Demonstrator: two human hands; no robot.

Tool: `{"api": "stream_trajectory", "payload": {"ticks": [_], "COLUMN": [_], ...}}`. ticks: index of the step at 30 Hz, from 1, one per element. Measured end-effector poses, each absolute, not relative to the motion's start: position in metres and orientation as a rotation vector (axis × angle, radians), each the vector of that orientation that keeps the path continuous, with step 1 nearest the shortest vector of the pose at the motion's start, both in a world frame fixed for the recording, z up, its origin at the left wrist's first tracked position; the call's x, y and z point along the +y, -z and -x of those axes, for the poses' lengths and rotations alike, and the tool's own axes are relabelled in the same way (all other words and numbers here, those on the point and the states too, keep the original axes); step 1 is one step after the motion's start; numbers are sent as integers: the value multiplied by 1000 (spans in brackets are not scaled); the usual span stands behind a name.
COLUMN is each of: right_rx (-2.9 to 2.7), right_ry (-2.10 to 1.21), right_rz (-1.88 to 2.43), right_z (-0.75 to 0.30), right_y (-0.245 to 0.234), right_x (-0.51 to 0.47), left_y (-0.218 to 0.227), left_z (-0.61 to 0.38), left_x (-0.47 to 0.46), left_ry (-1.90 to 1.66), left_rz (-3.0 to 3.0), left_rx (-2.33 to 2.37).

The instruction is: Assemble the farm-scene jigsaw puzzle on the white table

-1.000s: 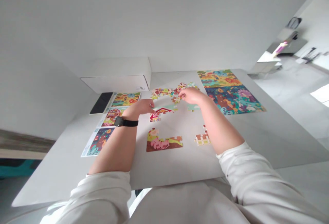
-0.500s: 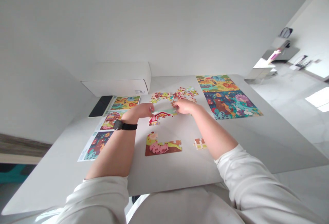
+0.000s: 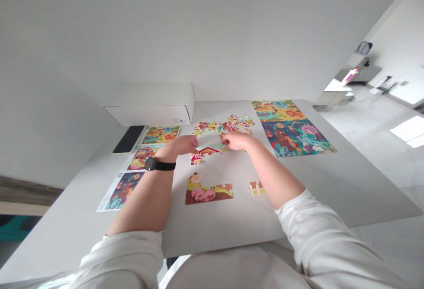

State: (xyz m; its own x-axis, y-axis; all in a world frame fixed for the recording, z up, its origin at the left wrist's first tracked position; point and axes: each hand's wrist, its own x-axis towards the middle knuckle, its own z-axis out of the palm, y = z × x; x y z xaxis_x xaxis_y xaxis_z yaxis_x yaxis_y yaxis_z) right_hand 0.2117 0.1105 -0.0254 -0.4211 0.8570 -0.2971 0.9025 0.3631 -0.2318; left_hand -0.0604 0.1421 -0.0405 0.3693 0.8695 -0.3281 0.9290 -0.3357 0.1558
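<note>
A joined jigsaw section with a red barn (image 3: 206, 152) lies on the table between my hands. My left hand (image 3: 185, 145), with a black watch on its wrist, has its curved fingers and thumb at the section's left edge, gripping it. My right hand (image 3: 237, 140) is closed at the section's right end, its fingers bent around a puzzle piece mostly hidden by them. Nearer me lies a joined section with a pink pig (image 3: 202, 194). A small fence section (image 3: 256, 188) is beside my right forearm. Loose puzzle pieces (image 3: 207, 127) are heaped just beyond my hands.
A white box (image 3: 145, 114) stands by the wall at the back left. In front of it lie a black phone (image 3: 129, 138) and a picture sheet (image 3: 111, 200). Two completed-looking pictures, one of jungle animals (image 3: 280, 110), one dark blue (image 3: 288, 136), lie at right.
Both hands stay at the barn section, with only slight finger movement. The view has tilted a little, so the tabletop things appear slightly lower.
</note>
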Motion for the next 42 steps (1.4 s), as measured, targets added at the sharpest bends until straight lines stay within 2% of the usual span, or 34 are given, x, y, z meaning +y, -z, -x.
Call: {"api": "stream_trajectory", "payload": {"ticks": [5,19,24,31,37,42], "right_rx": [2487,2571,2572,2461,2274,2400], "right_ry": [566,638,714,526,470,377], "right_rz": [-1630,-1980,-2035,-2090,-2136,-2007], "right_z": [-218,-275,-291,-329,-350,-335], "right_y": [19,-38,-40,-18,9,22], "right_x": [111,95,94,104,116,129], "left_y": [43,22,24,31,48,50], "left_z": [59,69,58,37,37,33], "left_x": [145,142,138,132,135,131], "left_ry": [151,-685,-630,-258,-387,-442], "left_rz": [-2329,-2289,-2287,-2330,-2338,-2366], "left_rx": [1645,1904,1907,1942,1902,1782]}}
